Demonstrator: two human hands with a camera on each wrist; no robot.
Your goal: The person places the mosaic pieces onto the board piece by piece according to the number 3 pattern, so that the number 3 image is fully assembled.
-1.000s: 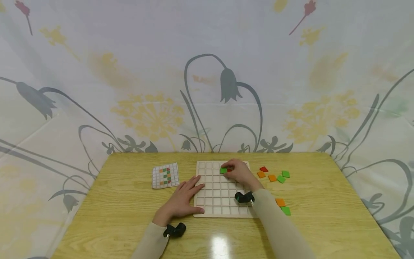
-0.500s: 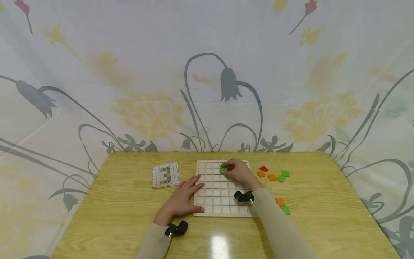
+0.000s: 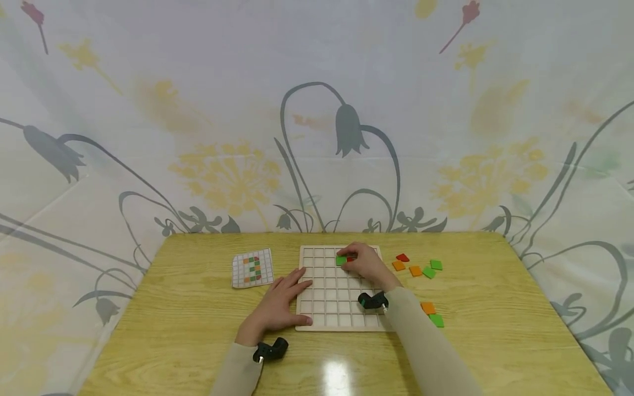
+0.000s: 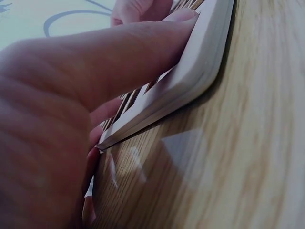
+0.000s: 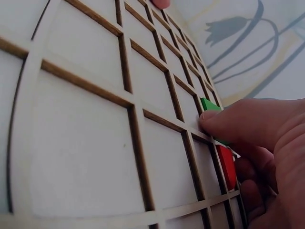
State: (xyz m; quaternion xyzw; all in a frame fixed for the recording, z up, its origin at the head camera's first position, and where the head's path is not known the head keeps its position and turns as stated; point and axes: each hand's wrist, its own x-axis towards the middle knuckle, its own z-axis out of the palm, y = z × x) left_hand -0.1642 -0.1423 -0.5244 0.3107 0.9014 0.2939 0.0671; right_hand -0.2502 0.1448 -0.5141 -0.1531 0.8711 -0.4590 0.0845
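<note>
Apparently the left hand [image 3: 277,303] steadies the grid board [image 3: 331,319], its grip unclenched, fingers spread over the board's left rim. The right hand [image 3: 366,264] has its grip pinched on a green tile [image 3: 340,260] toward the board's far edge, just beside a red tile [image 5: 228,167], presumably to align it with the ridges; whether it sits fully down is hidden. Left of the board lies a patterned card [image 3: 240,270], likely for easy viewing; right of it, loose tiles [image 3: 415,270]. Bare surface [image 3: 297,374] before the board's near rim leaves room for moving.
</note>
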